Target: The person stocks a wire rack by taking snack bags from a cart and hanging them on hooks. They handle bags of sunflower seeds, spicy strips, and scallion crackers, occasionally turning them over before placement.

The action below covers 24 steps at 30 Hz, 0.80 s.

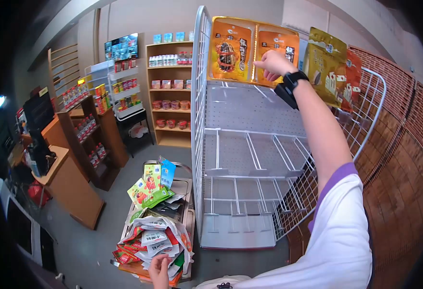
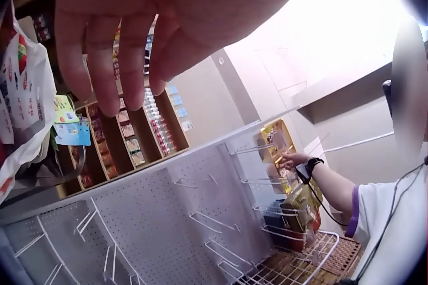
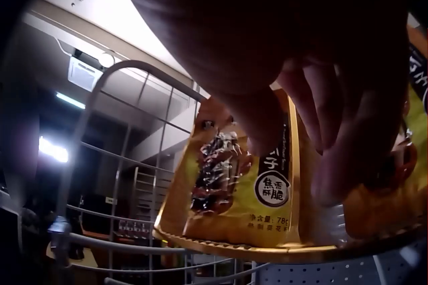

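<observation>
Two orange snack packets (image 1: 230, 50) sit side by side at the top of the wire rack (image 1: 250, 113), probably light, soft and slick, best pinched by the crimped top edge. The right hand (image 1: 278, 65) is before them, fingers loosely bent, no grip visible, contact unclear; beside are one olive packet (image 1: 324, 67) and one red-orange packet (image 1: 352, 79). Below, the left hand (image 1: 159, 272), fingers relaxed and holding nothing, is near heaped bags (image 1: 153, 238), too jumbled to count

A purple cuff (image 1: 340, 175) edges the white sleeve (image 1: 336, 221); the wristband (image 1: 295, 79) is black.
</observation>
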Each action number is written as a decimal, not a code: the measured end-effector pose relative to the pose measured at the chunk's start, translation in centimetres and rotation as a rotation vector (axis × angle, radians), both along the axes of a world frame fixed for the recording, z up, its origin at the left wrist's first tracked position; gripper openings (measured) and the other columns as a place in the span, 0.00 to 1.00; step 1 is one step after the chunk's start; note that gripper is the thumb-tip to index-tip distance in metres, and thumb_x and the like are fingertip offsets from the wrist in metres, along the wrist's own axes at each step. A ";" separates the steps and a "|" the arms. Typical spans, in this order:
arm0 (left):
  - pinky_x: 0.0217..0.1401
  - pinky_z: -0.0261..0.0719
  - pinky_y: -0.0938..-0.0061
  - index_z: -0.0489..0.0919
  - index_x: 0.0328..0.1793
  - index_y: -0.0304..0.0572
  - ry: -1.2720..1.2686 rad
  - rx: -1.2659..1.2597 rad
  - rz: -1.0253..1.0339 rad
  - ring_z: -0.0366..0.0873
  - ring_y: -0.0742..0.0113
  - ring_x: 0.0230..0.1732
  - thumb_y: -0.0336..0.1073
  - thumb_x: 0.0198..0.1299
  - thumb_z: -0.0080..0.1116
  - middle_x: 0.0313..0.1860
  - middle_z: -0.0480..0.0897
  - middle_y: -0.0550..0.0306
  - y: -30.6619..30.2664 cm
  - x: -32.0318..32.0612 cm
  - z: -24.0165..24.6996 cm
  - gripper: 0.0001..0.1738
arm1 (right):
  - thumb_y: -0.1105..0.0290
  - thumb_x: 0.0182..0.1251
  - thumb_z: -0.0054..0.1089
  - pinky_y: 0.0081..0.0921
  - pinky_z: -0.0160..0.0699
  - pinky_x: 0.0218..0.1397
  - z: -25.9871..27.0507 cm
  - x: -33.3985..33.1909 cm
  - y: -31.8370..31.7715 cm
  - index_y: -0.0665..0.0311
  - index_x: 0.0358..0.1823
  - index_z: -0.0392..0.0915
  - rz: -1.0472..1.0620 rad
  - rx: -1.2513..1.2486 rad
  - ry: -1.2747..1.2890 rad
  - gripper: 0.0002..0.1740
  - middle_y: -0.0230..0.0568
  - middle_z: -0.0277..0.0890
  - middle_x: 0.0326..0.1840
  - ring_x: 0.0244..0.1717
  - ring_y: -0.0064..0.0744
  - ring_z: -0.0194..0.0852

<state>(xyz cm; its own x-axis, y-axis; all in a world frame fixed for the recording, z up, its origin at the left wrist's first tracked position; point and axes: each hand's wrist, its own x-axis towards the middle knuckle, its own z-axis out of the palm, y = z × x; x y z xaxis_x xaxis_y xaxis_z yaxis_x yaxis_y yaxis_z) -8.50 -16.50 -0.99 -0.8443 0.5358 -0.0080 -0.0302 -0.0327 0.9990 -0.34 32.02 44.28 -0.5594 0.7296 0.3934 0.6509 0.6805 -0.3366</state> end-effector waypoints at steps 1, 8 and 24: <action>0.49 0.76 0.76 0.78 0.48 0.32 -0.040 0.055 0.011 0.78 0.69 0.43 0.29 0.65 0.53 0.42 0.81 0.54 0.3 1.0 1.2 0.09 | 0.52 0.67 0.55 0.20 0.79 0.19 0.2 -1.1 0.8 0.74 0.29 0.76 -0.013 -0.048 -0.025 0.26 0.44 0.80 0.23 0.18 0.28 0.79; 0.47 0.76 0.77 0.78 0.49 0.33 -0.113 0.059 0.165 0.77 0.69 0.42 0.31 0.65 0.54 0.42 0.80 0.56 0.3 4.9 -0.3 0.10 | 0.64 0.65 0.54 0.21 0.80 0.17 1.1 -4.4 4.4 0.78 0.30 0.76 -0.033 -0.165 -0.072 0.19 0.50 0.80 0.23 0.18 0.31 0.81; 0.48 0.76 0.78 0.76 0.46 0.34 0.019 0.082 0.015 0.79 0.73 0.42 0.28 0.65 0.51 0.39 0.81 0.58 3.1 2.8 0.5 0.07 | 0.60 0.68 0.52 0.10 0.59 0.14 5.3 4.9 -0.4 0.63 0.35 0.70 0.384 0.014 0.344 0.12 0.23 0.65 0.19 0.14 0.12 0.62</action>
<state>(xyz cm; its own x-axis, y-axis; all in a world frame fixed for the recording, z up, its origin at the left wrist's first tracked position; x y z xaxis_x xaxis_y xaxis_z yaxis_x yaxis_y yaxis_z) -5.66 -13.37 -0.46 -0.8516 0.5217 0.0516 -0.0100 -0.1145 0.9934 4.60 31.59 49.62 -0.6227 0.4902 0.6099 0.2064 0.8548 -0.4762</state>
